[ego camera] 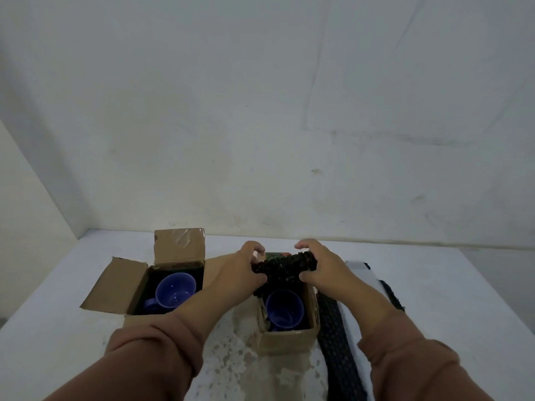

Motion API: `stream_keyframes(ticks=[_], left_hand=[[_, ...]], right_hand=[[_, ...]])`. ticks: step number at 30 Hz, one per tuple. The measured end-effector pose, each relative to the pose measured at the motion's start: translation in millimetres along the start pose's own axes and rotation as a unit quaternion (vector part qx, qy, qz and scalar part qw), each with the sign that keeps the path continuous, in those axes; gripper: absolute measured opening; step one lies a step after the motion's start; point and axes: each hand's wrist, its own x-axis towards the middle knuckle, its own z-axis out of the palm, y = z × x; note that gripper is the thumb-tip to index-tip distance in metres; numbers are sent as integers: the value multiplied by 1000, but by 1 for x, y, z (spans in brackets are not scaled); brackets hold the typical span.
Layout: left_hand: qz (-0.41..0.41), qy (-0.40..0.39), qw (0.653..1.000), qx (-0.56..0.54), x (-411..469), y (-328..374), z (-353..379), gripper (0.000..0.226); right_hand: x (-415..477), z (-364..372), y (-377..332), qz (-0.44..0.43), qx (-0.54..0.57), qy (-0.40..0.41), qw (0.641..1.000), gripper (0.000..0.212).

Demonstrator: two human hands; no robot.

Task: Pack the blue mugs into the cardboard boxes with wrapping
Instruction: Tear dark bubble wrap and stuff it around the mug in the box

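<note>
Two open cardboard boxes stand on the table. The left box (pixel 115 287) has its flaps up and holds a blue mug (pixel 175 289) on dark wrapping. The right box (pixel 286 340) holds a second blue mug (pixel 285 309), mouth up. Above the far end of the right box, my left hand (pixel 241 270) and my right hand (pixel 320 269) both grip a bunched piece of black mesh wrapping (pixel 285 267), one hand at each end. The wrapping's lower edge hangs into the box behind the mug.
A strip of black mesh wrapping (pixel 337 337) lies on a white sheet (pixel 359 272) to the right of the right box. The pale table (pixel 434 285) meets a bare wall at the back. Worn patches mark the table in front of the boxes.
</note>
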Motion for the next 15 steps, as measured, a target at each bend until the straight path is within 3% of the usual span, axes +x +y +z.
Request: stream_keyframes(ticks=[3, 7, 10, 15], left_hand=[[37, 44, 994, 91, 10, 4, 17, 34], [43, 54, 985, 159, 22, 5, 35, 23], [44, 41, 978, 201, 28, 4, 43, 17], [72, 23, 906, 417, 28, -5, 53, 31]], right_hand=[[8, 9, 6, -54, -149, 62, 985, 30], [12, 25, 21, -46, -188, 46, 980, 19], [16, 37, 29, -73, -255, 57, 962, 37], [22, 51, 26, -148, -375, 92, 911, 25]])
